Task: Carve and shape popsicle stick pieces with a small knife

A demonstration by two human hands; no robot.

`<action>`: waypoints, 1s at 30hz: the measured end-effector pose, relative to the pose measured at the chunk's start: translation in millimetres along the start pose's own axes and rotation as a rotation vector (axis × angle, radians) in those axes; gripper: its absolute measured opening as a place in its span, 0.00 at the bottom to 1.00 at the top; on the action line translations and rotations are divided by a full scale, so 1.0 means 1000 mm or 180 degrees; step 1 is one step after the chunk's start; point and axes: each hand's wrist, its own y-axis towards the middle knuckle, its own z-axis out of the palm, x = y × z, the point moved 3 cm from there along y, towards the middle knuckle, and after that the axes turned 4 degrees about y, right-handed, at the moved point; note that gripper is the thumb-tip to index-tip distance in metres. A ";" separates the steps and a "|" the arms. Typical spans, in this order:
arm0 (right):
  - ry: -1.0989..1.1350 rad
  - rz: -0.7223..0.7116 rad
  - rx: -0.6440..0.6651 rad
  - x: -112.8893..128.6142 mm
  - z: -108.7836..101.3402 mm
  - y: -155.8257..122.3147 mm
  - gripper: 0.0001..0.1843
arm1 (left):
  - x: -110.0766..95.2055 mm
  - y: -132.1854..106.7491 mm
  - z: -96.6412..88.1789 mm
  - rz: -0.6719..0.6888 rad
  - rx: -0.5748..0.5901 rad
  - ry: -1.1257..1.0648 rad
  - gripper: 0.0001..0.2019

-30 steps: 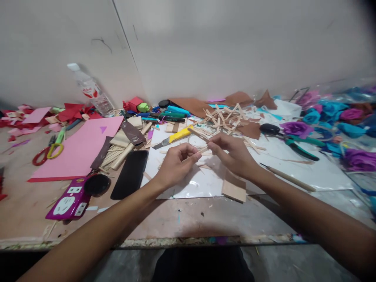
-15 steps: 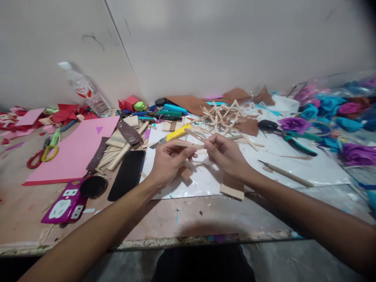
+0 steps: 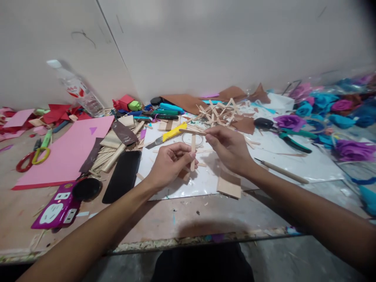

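My left hand (image 3: 174,161) pinches a flat wooden craft stick (image 3: 193,147) between thumb and fingers, upright over the white sheet (image 3: 164,192). Thumb and forefinger of my right hand (image 3: 227,147) grip one end of a thin brown wooden strip (image 3: 189,132), which points left, close to the upper end of the craft stick. Whether the two pieces touch, I cannot tell. Beyond the hands lies a yellow utility knife (image 3: 174,133) with its blade to the left. Below my right hand is a small wooden block (image 3: 229,185).
A pile of joined sticks (image 3: 217,113) sits behind the hands. To the left are a black phone (image 3: 122,176), a purple power strip (image 3: 54,207), scissors (image 3: 35,154) and a leaning bottle (image 3: 78,90). Pliers (image 3: 289,137), a thin-pointed tool (image 3: 283,172) and paper flowers (image 3: 320,105) lie right.
The craft stick in my left hand has turned from lying level to upright. My right hand has risen slightly and the brown strip now shows level. The view has shifted a little rightward.
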 end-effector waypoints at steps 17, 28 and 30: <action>-0.1038 -0.1049 0.0241 0.008 -0.008 0.003 0.10 | -0.003 -0.003 0.003 -0.0076 -0.0162 0.0136 0.15; -0.1460 -0.1197 0.0856 0.007 -0.005 -0.001 0.14 | 0.004 -0.002 0.005 -0.0009 -0.0480 -0.0025 0.15; -0.1664 -0.1190 0.0998 0.006 -0.002 -0.004 0.15 | 0.004 -0.001 0.004 0.0010 -0.0531 -0.0087 0.14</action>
